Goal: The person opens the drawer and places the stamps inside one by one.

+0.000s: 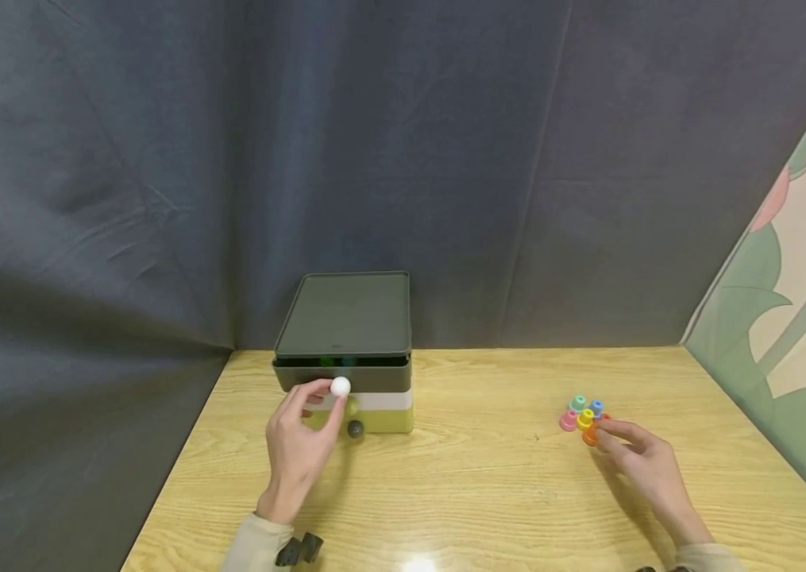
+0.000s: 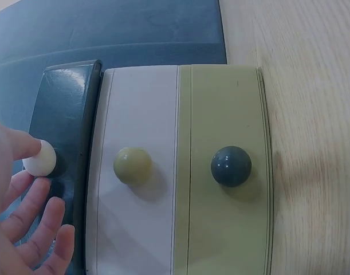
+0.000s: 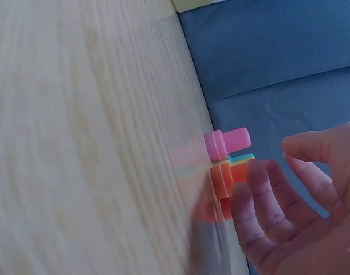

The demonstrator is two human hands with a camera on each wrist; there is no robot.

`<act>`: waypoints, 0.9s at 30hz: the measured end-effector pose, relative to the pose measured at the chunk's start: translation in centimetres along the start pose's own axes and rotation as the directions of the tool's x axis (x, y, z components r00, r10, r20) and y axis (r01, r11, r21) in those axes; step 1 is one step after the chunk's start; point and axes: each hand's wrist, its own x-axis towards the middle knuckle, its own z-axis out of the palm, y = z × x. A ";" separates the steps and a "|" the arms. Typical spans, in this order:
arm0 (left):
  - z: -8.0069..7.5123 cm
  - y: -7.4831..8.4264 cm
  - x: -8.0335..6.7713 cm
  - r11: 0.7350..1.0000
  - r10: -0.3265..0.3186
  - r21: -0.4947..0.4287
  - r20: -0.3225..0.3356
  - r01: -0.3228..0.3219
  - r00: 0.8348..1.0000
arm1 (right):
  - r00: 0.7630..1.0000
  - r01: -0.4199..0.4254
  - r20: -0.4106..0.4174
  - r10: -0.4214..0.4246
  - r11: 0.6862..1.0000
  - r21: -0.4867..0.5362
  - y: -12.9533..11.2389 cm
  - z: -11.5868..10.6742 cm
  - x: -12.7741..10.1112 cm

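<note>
My left hand [image 1: 298, 449] pinches the round white knob [image 1: 341, 387] on the dark top drawer [image 1: 388, 379] of a small drawer box. The drawer stands a little out from the box, and something green shows in the gap. Below sit a white drawer [image 2: 141, 229] with a yellow-green knob [image 2: 133, 166] and a yellow-green drawer [image 2: 226, 229] with a dark knob [image 2: 231, 166]. My right hand [image 1: 649, 470] is beside an orange peg-shaped piece [image 3: 222, 180], fingers loosely bent, thumb apart. Whether a fingertip touches it, I cannot tell.
Several more small peg-shaped pieces stand clustered by the right hand, among them a pink one [image 1: 568, 421], a yellow one [image 1: 585, 419] and a blue one [image 1: 596, 408]. A dark curtain [image 1: 460, 199] hangs behind the wooden table [image 1: 474, 477]. A flowered cloth [image 1: 803, 334] is at right.
</note>
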 end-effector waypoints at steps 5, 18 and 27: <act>0.2 0.0 0.3 1.000 -0.018 0.001 0.001 0.018 1.000 | 1.000 -0.007 0.013 0.008 1.000 -0.017 -0.1 0.0 0.0; 0.6 0.2 0.9 0.997 -0.078 -0.023 0.032 0.078 0.996 | 1.000 -0.013 0.026 0.014 0.999 -0.033 -0.1 -0.1 -0.1; 0.8 0.0 1.2 0.994 -0.102 -0.023 0.048 0.103 0.994 | 1.000 -0.007 0.025 0.008 1.000 -0.029 0.0 0.0 0.1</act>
